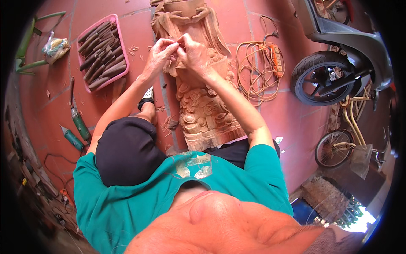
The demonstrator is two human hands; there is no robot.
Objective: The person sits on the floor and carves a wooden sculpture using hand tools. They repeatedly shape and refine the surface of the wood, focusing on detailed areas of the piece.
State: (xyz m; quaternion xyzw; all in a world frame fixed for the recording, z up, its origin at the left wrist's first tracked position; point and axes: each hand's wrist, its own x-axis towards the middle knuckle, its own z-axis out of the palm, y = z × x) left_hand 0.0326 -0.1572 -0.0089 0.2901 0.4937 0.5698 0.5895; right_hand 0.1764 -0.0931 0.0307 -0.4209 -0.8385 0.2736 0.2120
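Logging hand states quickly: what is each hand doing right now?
Left hand: fingers pinched shut above the wooden carving; what it holds cannot be told.
Right hand: fingers curled, meeting the left; contents cannot be told.

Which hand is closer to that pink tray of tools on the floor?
The left hand. It is over the wooden carving, on the side facing the pink tray. The right hand is beside it, one hand farther from the tray.
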